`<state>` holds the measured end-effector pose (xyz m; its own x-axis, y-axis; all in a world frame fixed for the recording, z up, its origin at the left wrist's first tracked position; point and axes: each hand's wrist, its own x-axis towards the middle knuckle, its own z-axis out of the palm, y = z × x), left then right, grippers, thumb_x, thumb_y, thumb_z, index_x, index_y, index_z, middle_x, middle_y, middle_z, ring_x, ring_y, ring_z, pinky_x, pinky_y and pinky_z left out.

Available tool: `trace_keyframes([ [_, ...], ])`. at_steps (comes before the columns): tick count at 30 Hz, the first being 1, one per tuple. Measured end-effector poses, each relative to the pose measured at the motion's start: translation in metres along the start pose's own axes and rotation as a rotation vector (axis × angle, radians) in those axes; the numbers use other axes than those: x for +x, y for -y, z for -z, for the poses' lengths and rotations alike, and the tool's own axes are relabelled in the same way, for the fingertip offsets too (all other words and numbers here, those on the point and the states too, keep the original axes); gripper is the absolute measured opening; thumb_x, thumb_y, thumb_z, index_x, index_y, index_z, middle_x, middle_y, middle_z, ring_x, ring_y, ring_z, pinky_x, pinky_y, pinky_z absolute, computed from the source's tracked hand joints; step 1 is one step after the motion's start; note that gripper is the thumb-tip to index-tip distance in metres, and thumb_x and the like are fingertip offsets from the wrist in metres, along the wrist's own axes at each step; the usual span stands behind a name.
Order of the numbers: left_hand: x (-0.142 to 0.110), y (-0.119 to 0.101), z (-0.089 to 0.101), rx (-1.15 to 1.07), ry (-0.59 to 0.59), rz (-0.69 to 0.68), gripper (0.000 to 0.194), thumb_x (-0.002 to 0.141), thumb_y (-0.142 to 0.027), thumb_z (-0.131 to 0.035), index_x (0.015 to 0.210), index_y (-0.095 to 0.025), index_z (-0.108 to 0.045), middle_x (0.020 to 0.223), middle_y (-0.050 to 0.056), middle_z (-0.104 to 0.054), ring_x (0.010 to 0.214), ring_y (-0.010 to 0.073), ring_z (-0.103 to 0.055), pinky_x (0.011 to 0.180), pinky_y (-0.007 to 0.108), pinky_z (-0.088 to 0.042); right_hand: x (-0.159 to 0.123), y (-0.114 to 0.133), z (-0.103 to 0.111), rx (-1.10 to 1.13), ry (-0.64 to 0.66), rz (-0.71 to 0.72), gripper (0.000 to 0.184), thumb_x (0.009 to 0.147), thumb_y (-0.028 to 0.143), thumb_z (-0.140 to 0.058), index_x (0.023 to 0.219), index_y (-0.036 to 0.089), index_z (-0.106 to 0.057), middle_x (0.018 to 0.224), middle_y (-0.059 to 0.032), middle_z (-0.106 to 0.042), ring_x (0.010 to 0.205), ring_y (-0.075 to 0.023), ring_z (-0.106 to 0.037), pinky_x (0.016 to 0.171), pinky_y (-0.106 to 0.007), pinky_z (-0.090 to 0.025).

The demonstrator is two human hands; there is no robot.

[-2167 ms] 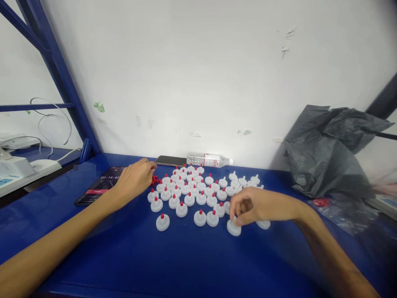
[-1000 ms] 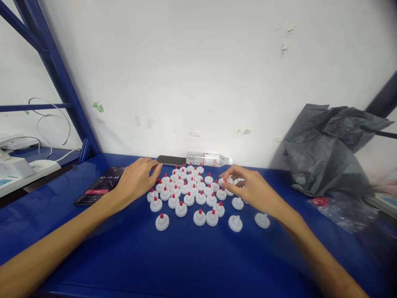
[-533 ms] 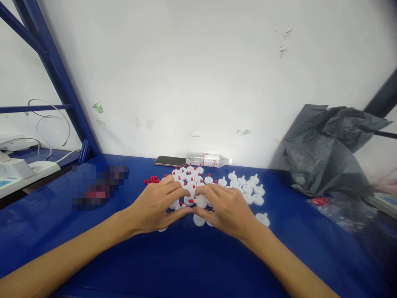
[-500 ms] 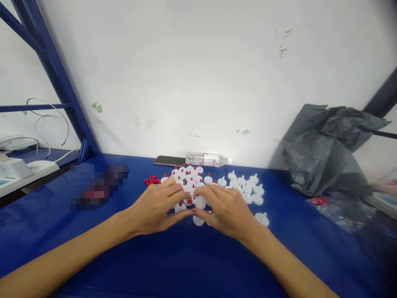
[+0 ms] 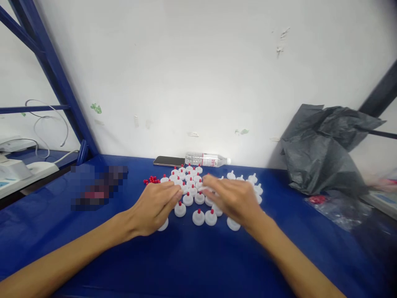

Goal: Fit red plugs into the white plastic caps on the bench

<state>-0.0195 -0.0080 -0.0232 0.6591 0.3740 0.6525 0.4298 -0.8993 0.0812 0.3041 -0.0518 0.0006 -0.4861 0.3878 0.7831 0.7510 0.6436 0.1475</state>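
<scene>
L hand: left hand (image 5: 158,205) over the front-left edge of the cluster, fingers drawn tog., thumb along the index; can't tell if anything's tucked inside. Part of a cap shows just below it.
R hand: right hand (image 5: 234,198) blurred, over the right half of the cluster; fingers look clamped on a white cap (image 5: 203,188), tilted, mostly hidden.
Gap btwn hands: narrow; hands well clear of ea. other, capped tops visible thru it.
Red-tipped caps: white caps w/ red tips (image 5: 180,210) standing upright, crowded mid-surface, a few looser at the front.
Plain caps: bare white caps (image 5: 231,175), no red on the nozzles, grouped to the right, some behind the R hand.
Red bits: small pile of loose red tips (image 5: 151,179) just left of the cluster.
Back edge: dark phone (image 5: 169,161) lying flat, clear bottle (image 5: 204,159) on its side next to it, both nr the wall (image 5: 186,74).
Right side: grey plastic bag (image 5: 324,153), crumpled; clear bag (image 5: 344,213) in front w/ sth. red in it.
Surface: blue surface (image 5: 186,265), glossy.
</scene>
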Motion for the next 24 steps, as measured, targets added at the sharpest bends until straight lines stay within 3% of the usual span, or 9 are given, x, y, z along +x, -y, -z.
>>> trace_keyframes([
  [3, 0.003, 0.017, 0.017, 0.028, -0.038, 0.153, 0.049, 0.137, -0.029, -0.036, 0.089, -0.029, -0.048, 0.077, -0.002, -0.061, 0.068, 0.0216, -0.056, 0.07, 0.039, -0.042, -0.004, -0.033, 0.021, -0.12, -0.023, -0.345, 0.019, 0.121, 0.039, -0.078, 0.119, 0.029, -0.094, 0.076, 0.0009, -0.089, 0.062, -0.0206, -0.081, 0.064, -0.03, -0.05],
  [6, 0.012, 0.03, 0.037, 0.144, -0.023, 0.355, 0.045, 0.132, -0.034, -0.043, 0.088, -0.029, -0.048, 0.079, -0.001, -0.062, 0.074, 0.0236, -0.059, 0.076, 0.039, -0.043, -0.001, -0.053, 0.042, -0.06, 0.031, -0.603, 0.024, 0.117, 0.044, -0.075, 0.118, 0.027, -0.092, 0.067, 0.0004, -0.08, 0.064, -0.0263, -0.082, 0.071, -0.035, -0.056],
  [9, 0.022, 0.038, 0.049, 0.216, 0.05, 0.576, 0.035, 0.127, -0.04, -0.051, 0.095, -0.029, -0.059, 0.087, 0.002, -0.072, 0.082, 0.0267, -0.068, 0.081, 0.039, -0.048, 0.006, -0.053, 0.053, 0.146, 0.172, -0.619, 0.019, 0.112, 0.044, -0.079, 0.111, 0.027, -0.089, 0.082, -0.0023, -0.088, 0.063, -0.0225, -0.076, 0.074, -0.036, -0.059],
  [12, 0.028, 0.043, 0.05, 0.266, 0.143, 0.722, 0.029, 0.126, -0.039, -0.055, 0.113, -0.025, -0.077, 0.108, 0.008, -0.087, 0.103, 0.0327, -0.082, 0.093, 0.043, -0.059, 0.013, -0.046, 0.056, 0.288, 0.31, -0.569, 0.021, 0.105, 0.045, -0.085, 0.095, 0.027, -0.088, 0.106, -0.0069, -0.093, 0.065, -0.0179, -0.066, 0.071, -0.036, -0.054],
  [15, 0.029, 0.049, 0.048, 0.317, 0.249, 0.762, 0.033, 0.126, -0.029, -0.057, 0.13, -0.022, -0.089, 0.137, 0.015, -0.094, 0.133, 0.0391, -0.086, 0.111, 0.047, -0.066, 0.017, -0.042, 0.053, 0.362, 0.531, -0.607, 0.026, 0.102, 0.049, -0.09, 0.087, 0.028, -0.089, 0.091, -0.0033, -0.087, 0.071, -0.0194, -0.065, 0.072, -0.035, -0.049],
  [17, 0.028, 0.053, 0.047, 0.352, 0.306, 0.771, 0.038, 0.126, -0.024, -0.057, 0.138, -0.021, -0.093, 0.146, 0.017, -0.094, 0.144, 0.0412, -0.085, 0.115, 0.049, -0.068, 0.017, -0.043, 0.052, 0.401, 0.676, -0.65, 0.027, 0.101, 0.05, -0.092, 0.087, 0.028, -0.091, 0.081, -0.0007, -0.082, 0.071, -0.02, -0.064, 0.073, -0.035, -0.047],
  [20, 0.024, 0.06, 0.046, 0.413, 0.367, 0.787, 0.042, 0.127, -0.021, -0.058, 0.146, -0.022, -0.096, 0.149, 0.019, -0.094, 0.147, 0.0419, -0.086, 0.116, 0.048, -0.071, 0.018, -0.044, 0.051, 0.445, 0.799, -0.692, 0.023, 0.098, 0.047, -0.091, 0.086, 0.028, -0.093, 0.076, 0.0002, -0.08, 0.072, -0.0203, -0.063, 0.074, -0.034, -0.045],
  [24, 0.015, 0.074, 0.045, 0.468, 0.389, 0.796, 0.041, 0.124, -0.017, -0.059, 0.135, -0.021, -0.099, 0.143, 0.022, -0.095, 0.138, 0.0431, -0.09, 0.112, 0.049, -0.072, 0.02, -0.045, 0.052, 0.491, 0.845, -0.731, 0.019, 0.093, 0.044, -0.093, 0.086, 0.028, -0.096, 0.08, -0.0021, -0.085, 0.074, -0.0215, -0.067, 0.072, -0.034, -0.046],
])
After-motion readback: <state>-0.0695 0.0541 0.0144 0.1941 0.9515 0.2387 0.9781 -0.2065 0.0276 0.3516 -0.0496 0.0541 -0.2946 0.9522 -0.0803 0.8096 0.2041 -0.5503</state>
